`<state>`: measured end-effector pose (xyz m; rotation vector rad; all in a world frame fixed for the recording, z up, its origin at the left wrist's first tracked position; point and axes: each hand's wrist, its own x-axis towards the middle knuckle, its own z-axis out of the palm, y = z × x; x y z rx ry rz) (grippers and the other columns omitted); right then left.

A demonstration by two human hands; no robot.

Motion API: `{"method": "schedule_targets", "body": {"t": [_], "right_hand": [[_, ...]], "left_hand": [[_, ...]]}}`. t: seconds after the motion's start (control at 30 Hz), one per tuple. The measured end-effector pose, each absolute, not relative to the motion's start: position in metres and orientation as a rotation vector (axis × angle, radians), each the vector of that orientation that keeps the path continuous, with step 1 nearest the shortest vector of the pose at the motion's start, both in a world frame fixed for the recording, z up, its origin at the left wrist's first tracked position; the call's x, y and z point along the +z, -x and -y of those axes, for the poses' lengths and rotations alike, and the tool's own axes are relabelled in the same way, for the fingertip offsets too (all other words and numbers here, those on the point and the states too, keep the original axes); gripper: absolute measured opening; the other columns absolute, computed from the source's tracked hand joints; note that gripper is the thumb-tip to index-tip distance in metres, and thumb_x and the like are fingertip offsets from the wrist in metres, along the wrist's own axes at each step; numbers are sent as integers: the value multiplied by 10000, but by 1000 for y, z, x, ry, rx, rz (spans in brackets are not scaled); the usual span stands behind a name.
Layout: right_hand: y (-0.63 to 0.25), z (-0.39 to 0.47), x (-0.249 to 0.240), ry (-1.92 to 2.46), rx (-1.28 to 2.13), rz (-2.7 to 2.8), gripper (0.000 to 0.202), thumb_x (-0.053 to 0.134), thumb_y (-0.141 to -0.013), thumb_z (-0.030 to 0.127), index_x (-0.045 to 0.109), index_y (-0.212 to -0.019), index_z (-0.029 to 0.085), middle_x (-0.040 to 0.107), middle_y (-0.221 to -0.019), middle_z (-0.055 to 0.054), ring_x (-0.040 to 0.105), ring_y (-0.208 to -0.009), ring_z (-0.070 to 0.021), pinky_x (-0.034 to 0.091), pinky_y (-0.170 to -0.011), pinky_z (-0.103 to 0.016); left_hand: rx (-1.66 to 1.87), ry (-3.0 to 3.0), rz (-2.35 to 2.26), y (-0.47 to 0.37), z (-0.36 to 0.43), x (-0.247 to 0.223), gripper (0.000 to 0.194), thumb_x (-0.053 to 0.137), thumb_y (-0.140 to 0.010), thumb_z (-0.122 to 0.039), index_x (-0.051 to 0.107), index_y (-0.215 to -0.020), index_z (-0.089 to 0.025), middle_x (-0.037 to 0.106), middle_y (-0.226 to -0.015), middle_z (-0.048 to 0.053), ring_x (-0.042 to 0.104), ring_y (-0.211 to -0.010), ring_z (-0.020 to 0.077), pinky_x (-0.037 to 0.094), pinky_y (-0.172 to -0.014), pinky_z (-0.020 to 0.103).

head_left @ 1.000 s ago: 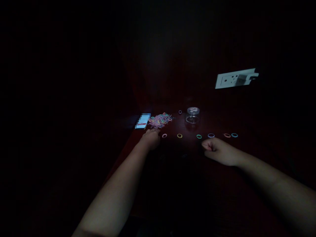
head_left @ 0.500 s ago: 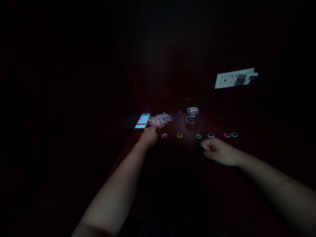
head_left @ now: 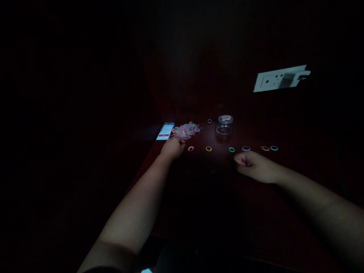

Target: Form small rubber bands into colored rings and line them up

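My left hand (head_left: 174, 147) is closed at the near edge of a pile of small coloured bands (head_left: 186, 130); what its fingers pinch, if anything, is too small to name. My right hand (head_left: 254, 165) rests closed on the dark table, its fingers curled in and their contents hidden. Between and beyond the hands lies a row of separate bands: pink (head_left: 190, 148), yellow (head_left: 209, 149), green (head_left: 231, 149), purple (head_left: 246, 148), orange (head_left: 265, 148) and blue (head_left: 274, 148). The purple one is just beyond my right hand.
A lidded clear jar (head_left: 224, 126) stands behind the row, with a small pale band (head_left: 209, 121) to its left. A lit phone (head_left: 165, 131) lies left of the pile. A socket plate (head_left: 280, 79) with a plug is on the wall at right.
The view has tilted, so the table items appear higher. My left hand has drawn slightly back from the pile toward the pink band, its fingers curled. My right hand stays closed near the purple band.
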<state>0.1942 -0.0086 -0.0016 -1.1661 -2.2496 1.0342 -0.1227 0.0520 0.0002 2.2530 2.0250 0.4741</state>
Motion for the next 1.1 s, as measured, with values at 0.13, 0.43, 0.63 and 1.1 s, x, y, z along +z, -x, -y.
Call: {"method": "schedule_targets", "body": {"t": [0.13,0.43,0.63,1.1], "right_hand": [[-194,9,-2,1156,1022,2251,259,510,-701,248,295,-558,232,307,-527,70,291,-500,-91,238,-483,-249],[-194,8,-3,1152,1029,2250,257,514,-697,241,297,-559,234,310,-528,72,297,-500,-93,245,-483,-250],[-195,8,-3,1159,1036,2250,260,513,-698,239,291,-562,232,305,-528,74,294,-499,-90,241,-481,-249],[-195,9,-3,1161,1067,2244,261,515,-703,239,298,-559,229,308,-529,74,294,-500,-87,240,-476,-243]], "left_hand": [[471,-2188,-2054,122,-51,3,128,590,-813,-256,688,-889,-225,714,-1007,39,644,-900,207,493,-819,293],[451,-2112,-2060,122,-50,6,163,527,-854,-230,669,-931,-215,727,-972,45,649,-841,181,473,-760,262],[428,-2078,-2088,125,-48,8,177,540,-840,-245,679,-949,-249,725,-1027,20,653,-883,180,473,-770,257],[376,-2164,-2171,119,-48,11,212,512,-870,-254,691,-922,-153,706,-1044,139,639,-1022,248,461,-929,311]]}}
